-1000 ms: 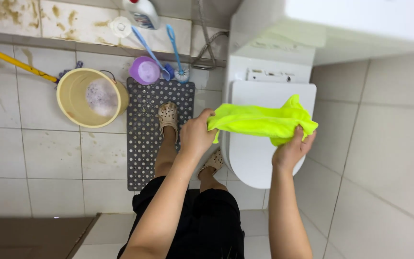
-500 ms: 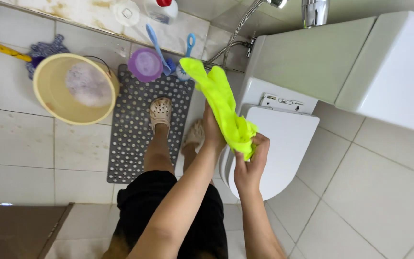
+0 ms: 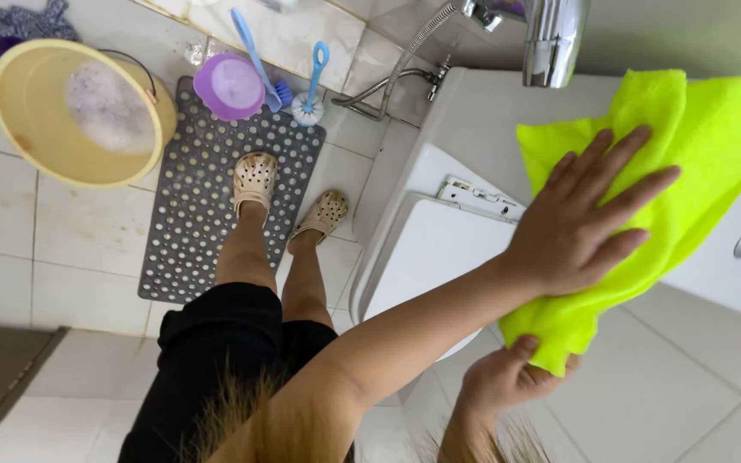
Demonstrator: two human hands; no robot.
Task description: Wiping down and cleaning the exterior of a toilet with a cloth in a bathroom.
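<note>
- At the right of the frame, a bright yellow-green cloth point(image 3: 688, 171) lies spread over the top of a white toilet tank point(image 3: 473, 129), its lower end hanging off the front edge.
- The left hand point(image 3: 585, 223) presses flat on the cloth, fingers spread apart.
- At the lower middle, the right hand point(image 3: 508, 377) is clamped on the cloth's hanging corner.
- Below the tank, the white toilet lid point(image 3: 430, 257) is closed.
- At the upper left, a yellow basin point(image 3: 27, 129) with suds stands on the tiled floor point(image 3: 10, 240) beside a grey holed mat point(image 3: 190, 214).
- A purple cup point(image 3: 229, 86) and blue brushes point(image 3: 310, 86) sit at the mat's top edge.
</note>
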